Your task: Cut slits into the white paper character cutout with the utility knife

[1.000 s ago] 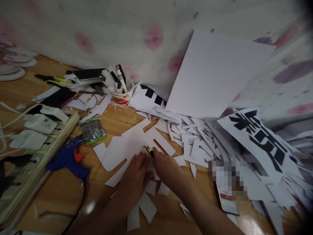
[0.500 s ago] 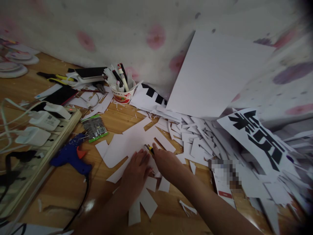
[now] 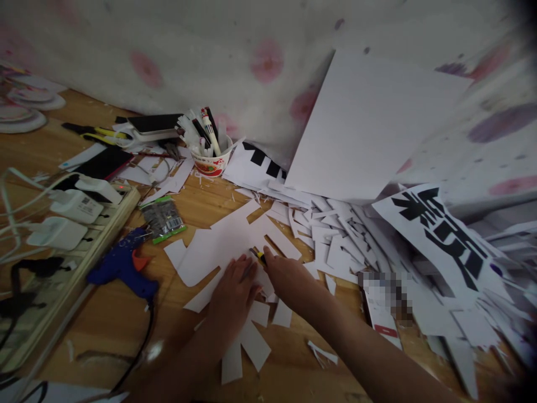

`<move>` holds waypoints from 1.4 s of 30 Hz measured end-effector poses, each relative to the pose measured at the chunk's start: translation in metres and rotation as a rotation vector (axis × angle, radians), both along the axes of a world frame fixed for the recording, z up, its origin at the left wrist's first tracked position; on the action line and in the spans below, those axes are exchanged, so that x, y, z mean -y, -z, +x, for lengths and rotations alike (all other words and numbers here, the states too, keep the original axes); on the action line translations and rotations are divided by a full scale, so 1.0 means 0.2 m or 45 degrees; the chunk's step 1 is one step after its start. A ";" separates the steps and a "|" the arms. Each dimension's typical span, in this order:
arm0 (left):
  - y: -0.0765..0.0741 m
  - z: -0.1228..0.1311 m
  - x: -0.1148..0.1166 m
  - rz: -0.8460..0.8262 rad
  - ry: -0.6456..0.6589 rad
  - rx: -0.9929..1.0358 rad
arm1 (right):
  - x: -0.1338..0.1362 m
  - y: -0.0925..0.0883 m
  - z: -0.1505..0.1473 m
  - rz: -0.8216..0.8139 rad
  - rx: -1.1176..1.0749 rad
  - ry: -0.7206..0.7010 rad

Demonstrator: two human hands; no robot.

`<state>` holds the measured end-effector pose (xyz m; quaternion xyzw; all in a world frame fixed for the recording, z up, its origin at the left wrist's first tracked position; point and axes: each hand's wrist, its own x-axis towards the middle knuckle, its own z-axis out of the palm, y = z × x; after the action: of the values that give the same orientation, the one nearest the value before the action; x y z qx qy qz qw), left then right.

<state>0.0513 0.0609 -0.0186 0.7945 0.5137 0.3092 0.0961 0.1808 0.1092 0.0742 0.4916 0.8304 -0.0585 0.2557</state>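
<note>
A white cut-out sheet [image 3: 201, 252] with several slots and arms lies on the wooden table. My left hand [image 3: 235, 291] presses on its lower middle, and a thin grey object shows by its fingers; whether they grip it or the paper is unclear. Just to the right, my right hand [image 3: 285, 274] is closed round a yellow and black utility knife [image 3: 260, 257]. The knife's blade end points up and left over the paper, close to my left fingertips. More white strips [image 3: 255, 344] spread out below my hands.
A blue glue gun [image 3: 123, 268] and a power strip [image 3: 104, 215] with chargers are on the left. Behind stands a cup of pens [image 3: 212, 165]. White scraps [image 3: 339, 246] and a sheet with black characters [image 3: 436, 235] cover the right; a large white board [image 3: 369, 129] leans behind.
The knife and my right hand have shifted very slightly to the right. My left hand stays almost in place on the paper.
</note>
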 end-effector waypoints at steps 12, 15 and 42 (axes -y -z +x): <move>0.01 0.01 0.00 -0.038 -0.042 0.031 | 0.02 0.02 0.03 -0.022 -0.020 0.038; 0.00 0.01 0.00 -0.068 -0.034 0.035 | 0.02 0.01 0.03 -0.024 -0.018 0.028; 0.01 0.01 0.01 -0.100 -0.064 -0.024 | 0.11 0.01 0.08 0.048 0.113 -0.134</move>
<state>0.0527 0.0597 -0.0200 0.7799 0.5461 0.2835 0.1148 0.1975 0.0863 0.0728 0.4543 0.8438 -0.0076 0.2855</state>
